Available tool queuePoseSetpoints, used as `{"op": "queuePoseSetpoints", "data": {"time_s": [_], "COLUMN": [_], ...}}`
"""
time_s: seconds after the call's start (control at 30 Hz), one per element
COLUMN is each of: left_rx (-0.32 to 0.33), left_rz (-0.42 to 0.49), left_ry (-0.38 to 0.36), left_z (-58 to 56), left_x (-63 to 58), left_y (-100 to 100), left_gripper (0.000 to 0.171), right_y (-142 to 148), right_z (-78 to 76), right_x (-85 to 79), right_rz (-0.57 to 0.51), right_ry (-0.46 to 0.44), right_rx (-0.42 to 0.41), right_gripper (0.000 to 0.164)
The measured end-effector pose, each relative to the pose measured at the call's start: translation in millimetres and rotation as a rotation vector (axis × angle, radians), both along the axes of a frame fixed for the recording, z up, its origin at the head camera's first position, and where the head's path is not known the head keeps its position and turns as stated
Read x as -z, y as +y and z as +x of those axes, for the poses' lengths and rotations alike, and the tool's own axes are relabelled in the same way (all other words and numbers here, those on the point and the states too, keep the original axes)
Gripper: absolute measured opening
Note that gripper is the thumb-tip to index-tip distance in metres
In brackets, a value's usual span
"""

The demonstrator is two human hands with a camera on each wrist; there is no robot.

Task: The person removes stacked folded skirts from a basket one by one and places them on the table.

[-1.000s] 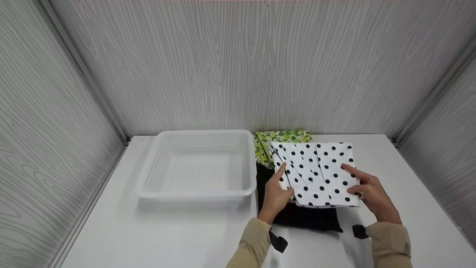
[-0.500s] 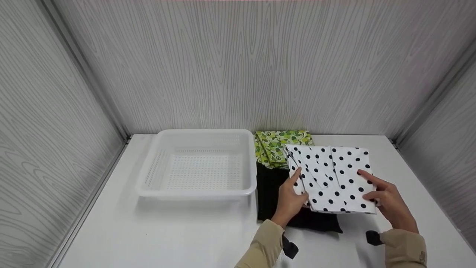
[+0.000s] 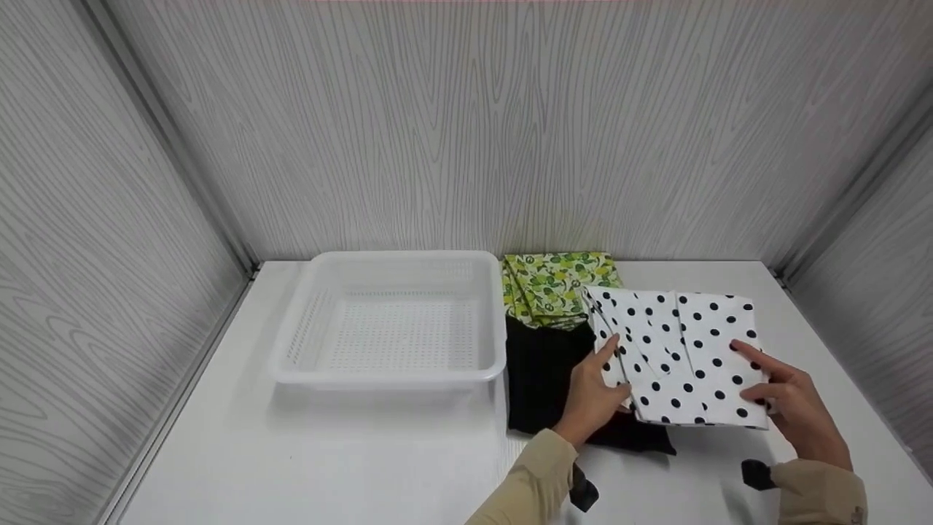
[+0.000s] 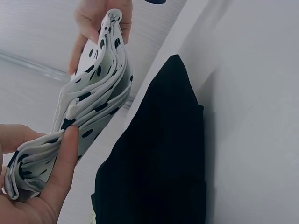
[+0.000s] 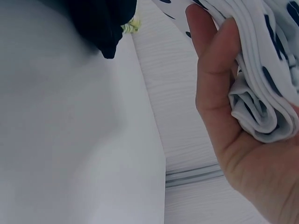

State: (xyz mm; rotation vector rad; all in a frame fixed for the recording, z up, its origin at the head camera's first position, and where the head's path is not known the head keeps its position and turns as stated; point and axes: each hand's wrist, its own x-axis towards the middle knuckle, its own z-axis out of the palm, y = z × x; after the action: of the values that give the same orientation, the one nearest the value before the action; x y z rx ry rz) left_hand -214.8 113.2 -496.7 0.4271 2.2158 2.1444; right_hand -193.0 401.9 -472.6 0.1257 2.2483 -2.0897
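A folded white cloth with black polka dots (image 3: 689,357) is held up between both hands at the right of the head view. My left hand (image 3: 594,390) grips its left edge, thumb and fingers on either side of the layers. My right hand (image 3: 791,397) pinches the right edge the same way. In the left wrist view the cloth's stacked folds (image 4: 93,100) show edge-on, lifted off the table. Beneath and to the left lies a folded black cloth (image 3: 543,379), partly covered by the dotted one and my left hand. Behind it sits a folded green-and-yellow lemon-print cloth (image 3: 561,281).
An open white plastic basket (image 3: 390,377) with a perforated bottom stands left of the cloths on the white table (image 3: 364,459). Grey wood-grain panels (image 3: 466,131) enclose the back and both sides.
Both hands have carried the dotted cloth to the right and slightly toward the person. More of the black and lemon-print cloths shows now. The basket stays in place.
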Motion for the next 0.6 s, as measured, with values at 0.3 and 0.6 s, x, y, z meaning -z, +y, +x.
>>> {"op": "queuePoseSetpoints", "data": {"time_s": [0.3, 0.6], "left_rx": [0.054, 0.114], "left_rz": [0.092, 0.044], "left_ry": [-0.095, -0.098], "left_z": [3.4, 4.7], "left_x": [-3.7, -10.5], "left_y": [17, 32], "left_gripper": [0.076, 0.074], "right_y": [15, 26], "right_z": [8.5, 14.0], "right_x": [-0.4, -1.7], "right_rz": [-0.103, -0.175], "right_ry": [-0.033, -0.029], "right_rx": [0.106, 0.284], "right_gripper": [0.078, 0.076]}}
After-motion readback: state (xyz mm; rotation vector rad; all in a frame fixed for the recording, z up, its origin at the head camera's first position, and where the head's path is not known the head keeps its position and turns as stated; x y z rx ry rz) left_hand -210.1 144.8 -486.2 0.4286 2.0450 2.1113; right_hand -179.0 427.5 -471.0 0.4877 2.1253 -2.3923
